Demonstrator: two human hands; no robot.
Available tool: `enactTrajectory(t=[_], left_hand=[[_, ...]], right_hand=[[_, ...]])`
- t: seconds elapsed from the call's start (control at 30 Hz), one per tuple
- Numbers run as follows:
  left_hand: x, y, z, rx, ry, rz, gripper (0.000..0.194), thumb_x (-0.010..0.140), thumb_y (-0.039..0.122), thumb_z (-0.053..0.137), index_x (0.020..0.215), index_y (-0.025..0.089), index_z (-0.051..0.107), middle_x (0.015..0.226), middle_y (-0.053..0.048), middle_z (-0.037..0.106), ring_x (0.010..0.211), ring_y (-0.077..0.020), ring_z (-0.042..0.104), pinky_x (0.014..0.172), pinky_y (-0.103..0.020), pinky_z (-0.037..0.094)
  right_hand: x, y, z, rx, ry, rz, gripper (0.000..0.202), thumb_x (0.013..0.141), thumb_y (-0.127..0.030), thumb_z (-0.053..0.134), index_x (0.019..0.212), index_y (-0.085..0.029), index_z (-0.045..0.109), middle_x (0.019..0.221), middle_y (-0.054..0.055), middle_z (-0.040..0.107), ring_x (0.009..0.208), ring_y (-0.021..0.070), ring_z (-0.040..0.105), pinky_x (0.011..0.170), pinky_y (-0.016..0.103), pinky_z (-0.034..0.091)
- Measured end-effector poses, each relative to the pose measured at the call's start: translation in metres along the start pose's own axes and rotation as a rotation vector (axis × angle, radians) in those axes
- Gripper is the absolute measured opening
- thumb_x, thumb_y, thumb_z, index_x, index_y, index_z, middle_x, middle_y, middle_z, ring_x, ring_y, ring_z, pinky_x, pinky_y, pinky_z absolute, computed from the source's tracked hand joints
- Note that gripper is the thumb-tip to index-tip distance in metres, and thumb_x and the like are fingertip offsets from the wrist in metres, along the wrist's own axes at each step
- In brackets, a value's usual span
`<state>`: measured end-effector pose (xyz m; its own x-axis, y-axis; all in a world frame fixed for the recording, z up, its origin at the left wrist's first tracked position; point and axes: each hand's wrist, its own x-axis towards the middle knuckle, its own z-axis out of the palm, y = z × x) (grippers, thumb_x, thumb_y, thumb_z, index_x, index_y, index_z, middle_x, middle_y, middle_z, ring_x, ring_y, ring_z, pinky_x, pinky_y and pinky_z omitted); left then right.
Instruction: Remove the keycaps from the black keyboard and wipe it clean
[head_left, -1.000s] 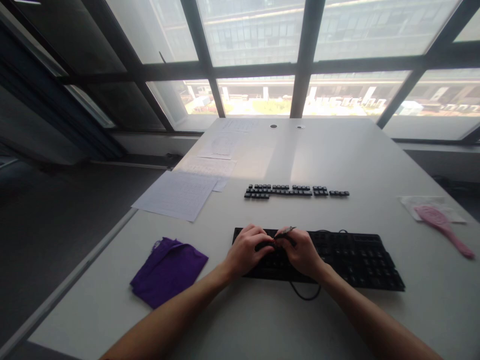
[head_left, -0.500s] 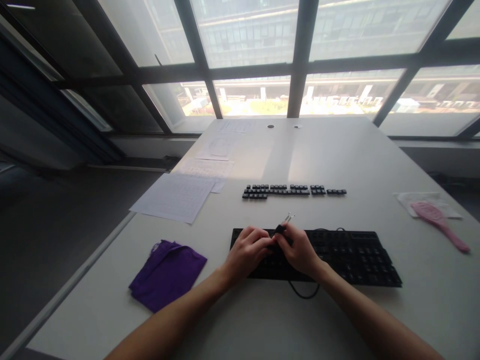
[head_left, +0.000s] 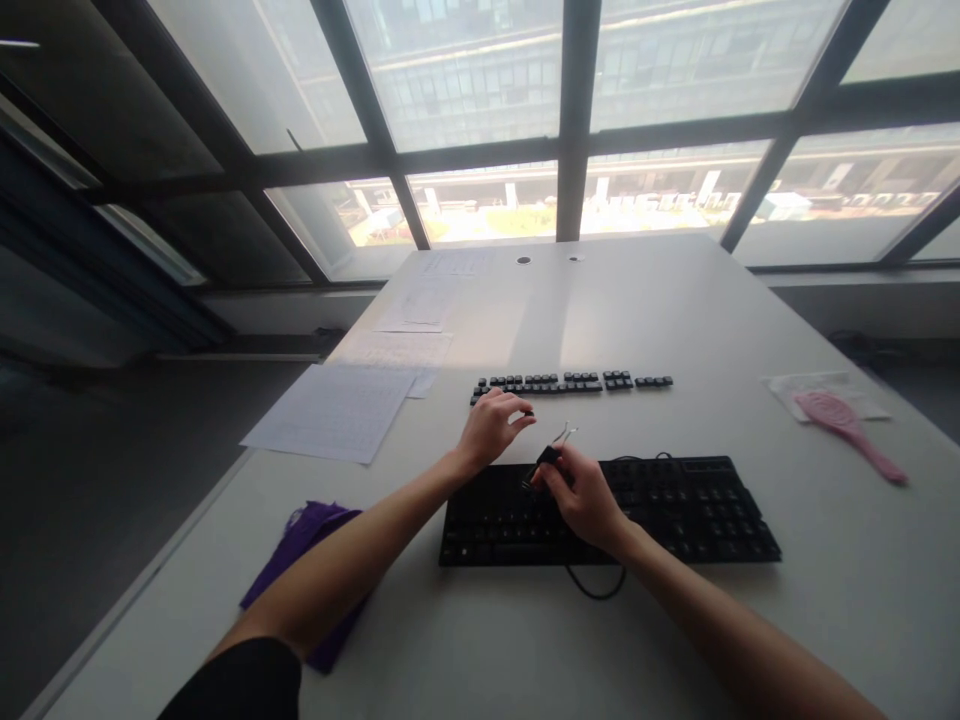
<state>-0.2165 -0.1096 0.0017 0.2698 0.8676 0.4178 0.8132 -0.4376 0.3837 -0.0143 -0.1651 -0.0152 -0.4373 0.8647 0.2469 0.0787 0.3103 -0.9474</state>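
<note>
so the left hand (head_left: pixel 491 428) is pinching a tiny dark keycap (head_left: pixel 529 413) near the keycap rows (head_left: pixel 577 383), covering some of them. the right hand (head_left: pixel 589 495) is gripping a small puller (head_left: pixel 550 455) over the black keyboard (head_left: pixel 611 510), its lower end looking too dark to make out. the left forearm is partly hiding the purple cloth (head_left: pixel 307 545) on the table (head_left: pixel 480 640).
</note>
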Motion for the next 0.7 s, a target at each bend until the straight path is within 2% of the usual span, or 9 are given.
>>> enactTrajectory(t=[0.13,0.3,0.47,0.7], left_hand=[[0.013,-0.018,0.019,0.13,-0.051,0.104,0.013,0.086,0.034,0.073,0.088,0.021,0.074,0.088,-0.003,0.074,0.085,-0.0214,0.056,0.082,-0.035,0.045],[0.018,-0.031,0.024,0.206,-0.082,0.198,0.017,0.089,0.038,0.068,0.087,0.023,0.075,0.092,-0.003,0.072,0.089,-0.0216,0.054,0.085,-0.036,0.044],[0.021,-0.035,0.024,0.294,-0.007,0.155,0.015,0.086,0.038,0.072,0.082,0.024,0.077,0.109,-0.006,0.066,0.103,-0.0257,0.05,0.09,-0.04,0.042],[0.02,-0.038,0.024,0.333,0.033,0.095,0.015,0.083,0.038,0.075,0.081,0.024,0.078,0.112,-0.006,0.064,0.105,-0.0282,0.048,0.09,-0.042,0.04]], right_hand=[[0.0,0.001,-0.001,0.01,-0.012,-0.003,0.004,0.096,-0.021,0.053,0.094,-0.021,0.057,0.078,0.002,0.071,0.07,0.0181,0.068,0.069,0.03,0.051],[0.0,0.001,-0.001,0.009,-0.027,-0.001,0.005,0.096,-0.021,0.053,0.093,-0.021,0.056,0.078,0.002,0.072,0.071,0.0179,0.069,0.071,0.03,0.051],[0.0,-0.001,-0.002,0.004,-0.042,0.002,0.006,0.096,-0.021,0.053,0.093,-0.02,0.057,0.078,0.002,0.071,0.071,0.0176,0.069,0.071,0.029,0.05],[0.001,-0.002,-0.003,-0.009,-0.042,-0.004,0.007,0.096,-0.02,0.053,0.09,-0.021,0.058,0.077,0.002,0.071,0.071,0.0175,0.068,0.071,0.028,0.05]])
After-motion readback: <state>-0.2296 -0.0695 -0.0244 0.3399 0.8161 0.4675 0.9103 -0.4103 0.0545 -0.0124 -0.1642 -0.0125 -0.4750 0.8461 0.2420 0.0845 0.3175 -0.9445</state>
